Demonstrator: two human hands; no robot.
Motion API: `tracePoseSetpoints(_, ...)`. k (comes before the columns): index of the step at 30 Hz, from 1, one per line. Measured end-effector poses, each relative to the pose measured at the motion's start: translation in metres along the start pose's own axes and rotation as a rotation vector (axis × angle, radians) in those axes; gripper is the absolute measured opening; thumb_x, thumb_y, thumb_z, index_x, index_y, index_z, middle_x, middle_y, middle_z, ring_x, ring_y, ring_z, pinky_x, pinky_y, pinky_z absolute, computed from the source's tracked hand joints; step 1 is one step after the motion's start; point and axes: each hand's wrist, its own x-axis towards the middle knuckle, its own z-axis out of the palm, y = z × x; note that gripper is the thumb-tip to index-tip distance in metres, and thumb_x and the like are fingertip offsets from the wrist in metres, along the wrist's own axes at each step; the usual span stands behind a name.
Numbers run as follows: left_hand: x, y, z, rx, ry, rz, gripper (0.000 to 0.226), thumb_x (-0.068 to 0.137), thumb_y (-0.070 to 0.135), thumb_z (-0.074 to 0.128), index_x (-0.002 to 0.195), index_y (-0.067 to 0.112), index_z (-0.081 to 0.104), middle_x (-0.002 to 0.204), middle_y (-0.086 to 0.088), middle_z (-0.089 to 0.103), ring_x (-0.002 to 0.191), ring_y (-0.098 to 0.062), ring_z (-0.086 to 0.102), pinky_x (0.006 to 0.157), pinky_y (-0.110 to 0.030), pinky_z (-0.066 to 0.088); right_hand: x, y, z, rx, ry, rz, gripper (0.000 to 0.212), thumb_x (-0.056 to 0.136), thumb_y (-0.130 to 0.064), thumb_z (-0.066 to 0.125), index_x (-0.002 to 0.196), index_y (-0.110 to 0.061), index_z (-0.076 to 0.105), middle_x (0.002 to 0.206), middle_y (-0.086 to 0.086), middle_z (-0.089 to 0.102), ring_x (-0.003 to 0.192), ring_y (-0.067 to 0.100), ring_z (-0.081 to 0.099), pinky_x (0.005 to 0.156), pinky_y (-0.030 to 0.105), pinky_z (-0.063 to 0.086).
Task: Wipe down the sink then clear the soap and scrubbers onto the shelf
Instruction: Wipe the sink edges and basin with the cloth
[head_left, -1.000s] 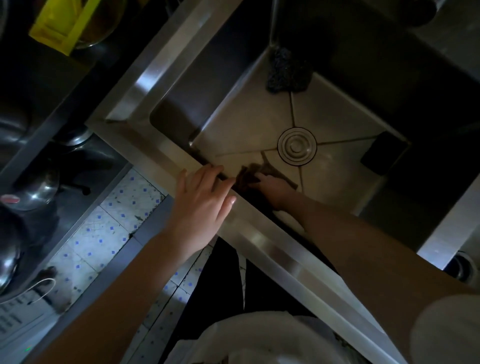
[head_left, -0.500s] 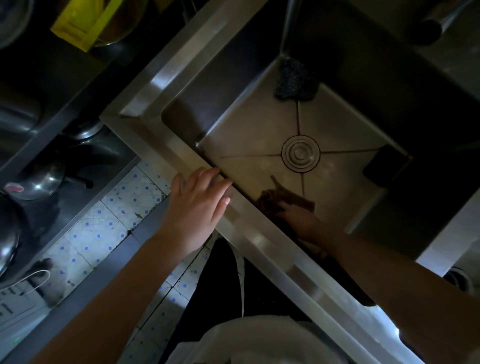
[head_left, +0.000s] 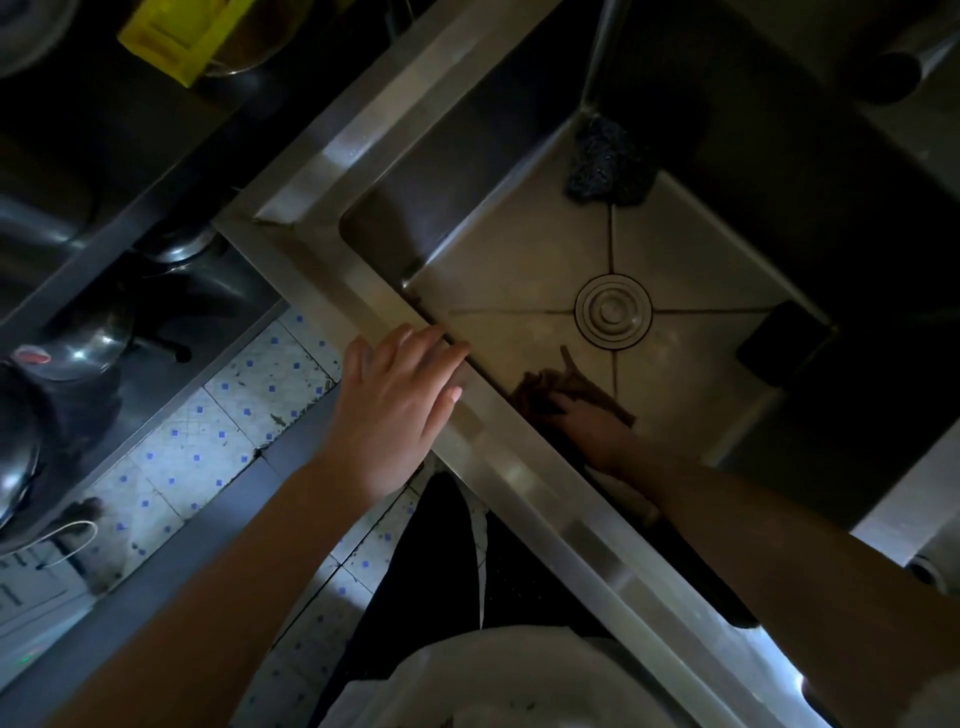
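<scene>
Your left hand (head_left: 395, 410) lies flat, fingers (head_left: 428, 348) straight, on the front rim of the sink (head_left: 509, 462), holding nothing. Just past it, down in the basin, your right hand (head_left: 592, 431) presses a dark cloth (head_left: 545, 384) against the floor; whether its fingers curl round it, I cannot tell. Beyond the drain (head_left: 613, 310), a steel scrubber (head_left: 608, 163) sits in the far corner, well apart from both hands.

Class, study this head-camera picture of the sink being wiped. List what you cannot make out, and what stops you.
- Head view: whether the right hand grips the cloth or presses it flat; too dim there to tell.
- Head view: whether the dark block by the basin's right wall is soap or sponge; it lies in shadow.
- Head view: the tap, cut off at the top right corner.
</scene>
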Motion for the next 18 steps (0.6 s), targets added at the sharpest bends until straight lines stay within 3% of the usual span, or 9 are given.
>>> tracePoseSetpoints(7,-0.003,-0.018,-0.002,-0.031,0.019,-0.063,0.037,0.092,0.030,0.044,0.124,0.019,0.056,0.132,-0.008,0.053,0.122,-0.031,0.048,0.098,-0.058,0.032,0.102,-0.044,-0.056,-0.216,0.043,-0.037,0.038,0.097,-0.013,0.046,0.134,-0.012,0.051,0.146,0.012,0.035,0.121,0.031,0.050,0.104,0.040,0.042)
tracePoseSetpoints(10,-0.005,-0.025,-0.001,-0.039,0.046,-0.065,0.037,0.093,0.031,0.041,0.125,0.020,0.056,0.133,-0.007,0.052,0.123,-0.030,0.048,0.099,-0.057,0.032,0.132,-0.059,-0.067,-0.178,0.069,0.005,0.038,0.098,-0.014,0.042,0.134,-0.009,0.050,0.143,0.014,0.040,0.124,0.032,0.048,0.105,0.038,0.040)
tracePoseSetpoints(13,-0.005,-0.027,0.003,-0.054,0.053,-0.058,0.038,0.093,0.034,0.038,0.125,0.021,0.055,0.134,-0.006,0.051,0.123,-0.029,0.047,0.099,-0.056,0.031,0.140,-0.063,-0.073,-0.121,0.063,0.079,0.035,0.096,-0.009,0.044,0.128,-0.006,0.055,0.137,0.015,0.045,0.116,0.032,0.054,0.095,0.038,0.044)
tracePoseSetpoints(18,-0.005,-0.020,0.009,-0.049,0.050,-0.008,0.037,0.093,0.035,0.038,0.126,0.023,0.051,0.135,-0.005,0.048,0.125,-0.027,0.043,0.099,-0.055,0.031,0.111,-0.050,-0.050,-0.053,0.048,0.080,0.040,0.099,-0.024,0.037,0.136,-0.012,0.044,0.134,0.015,0.049,0.111,0.033,0.055,0.091,0.036,0.046)
